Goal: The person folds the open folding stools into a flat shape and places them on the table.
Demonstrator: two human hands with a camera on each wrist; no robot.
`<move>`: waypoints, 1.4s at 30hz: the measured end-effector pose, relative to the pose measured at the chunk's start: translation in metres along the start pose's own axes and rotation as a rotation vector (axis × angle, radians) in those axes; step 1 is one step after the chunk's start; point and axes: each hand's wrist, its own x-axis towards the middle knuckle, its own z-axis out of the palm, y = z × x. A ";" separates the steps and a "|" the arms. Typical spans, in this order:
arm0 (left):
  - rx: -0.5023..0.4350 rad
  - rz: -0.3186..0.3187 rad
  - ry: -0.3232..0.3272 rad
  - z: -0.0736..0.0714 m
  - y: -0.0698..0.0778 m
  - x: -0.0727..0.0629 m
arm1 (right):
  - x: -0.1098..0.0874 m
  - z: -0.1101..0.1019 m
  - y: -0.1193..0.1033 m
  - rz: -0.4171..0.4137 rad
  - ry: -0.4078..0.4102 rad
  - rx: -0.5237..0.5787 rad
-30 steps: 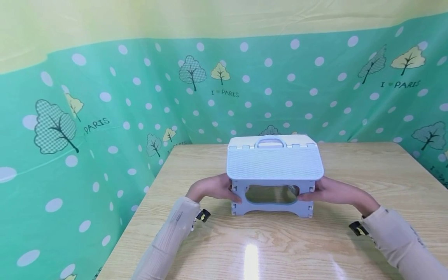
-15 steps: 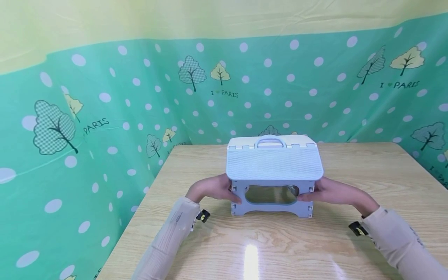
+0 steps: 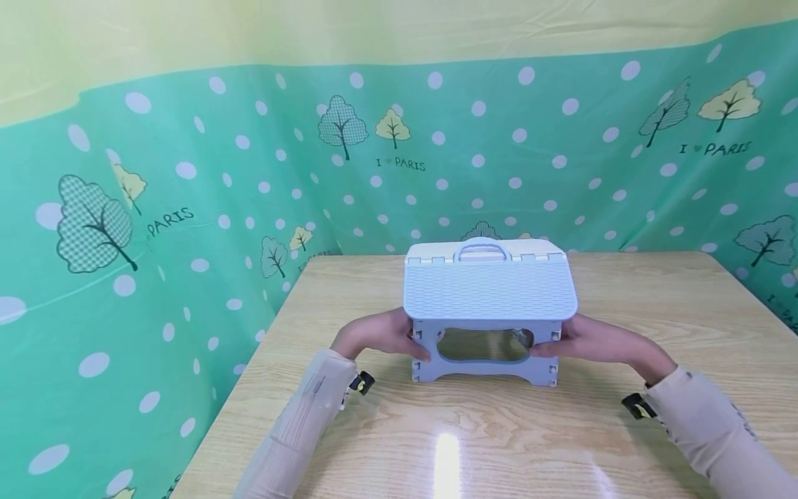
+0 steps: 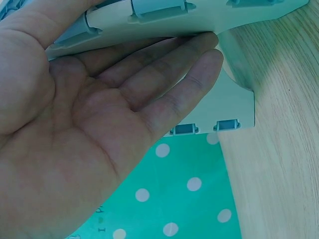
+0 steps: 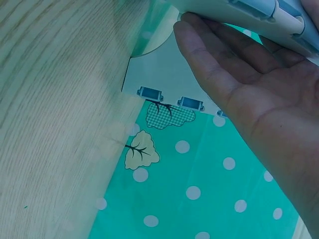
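Note:
A light blue and white folding step stool (image 3: 486, 291) stands on its legs on the wooden table. Its woven-textured top panel faces me, with a loop handle (image 3: 482, 251) along the upper edge. My left hand (image 3: 386, 334) grips the left side of the stool, thumb on the front leg panel and the other fingers mostly hidden behind it. On the right side, my right hand (image 3: 589, 339) holds it the same way. In the left wrist view, the fingers (image 4: 174, 89) reach along the stool's side. The right wrist view shows fingers (image 5: 209, 64) extended against the opposite side.
The pale wood table (image 3: 349, 443) extends around the stool, with a bright light reflection near the front. Behind and left hangs a green dotted curtain (image 3: 218, 291) with tree prints. Small black devices (image 3: 361, 383) sit at both wrists.

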 end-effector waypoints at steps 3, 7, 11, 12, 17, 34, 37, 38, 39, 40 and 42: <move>-0.002 -0.002 -0.003 0.000 0.000 0.000 | 0.000 0.000 -0.001 -0.003 -0.005 0.003; -0.002 -0.010 -0.002 0.000 0.000 -0.001 | 0.000 0.000 -0.001 0.002 -0.008 -0.003; -0.007 -0.016 -0.003 0.001 0.000 -0.001 | 0.000 0.000 0.000 0.001 -0.008 0.003; -0.007 -0.017 -0.004 0.001 0.000 -0.001 | 0.000 0.000 0.000 0.000 -0.009 0.003; -0.013 -0.031 -0.002 0.001 0.000 -0.001 | -0.001 0.001 0.002 0.002 -0.004 -0.004; -0.010 -0.036 -0.003 0.001 0.000 0.000 | -0.001 0.000 0.003 0.010 -0.007 -0.006; -0.016 -0.043 0.000 0.002 0.000 0.000 | -0.001 0.000 0.003 0.014 -0.007 -0.003; -0.017 -0.045 -0.001 0.002 0.000 0.000 | -0.001 0.000 0.003 0.016 -0.006 -0.001; -0.017 -0.045 -0.002 0.002 0.000 0.000 | -0.001 0.000 0.003 0.020 -0.004 0.002; -0.016 -0.046 -0.001 0.002 0.000 0.000 | -0.001 0.000 0.003 0.023 -0.003 0.006; -0.015 -0.045 -0.001 0.002 0.000 0.000 | -0.001 0.001 0.002 0.022 -0.003 0.008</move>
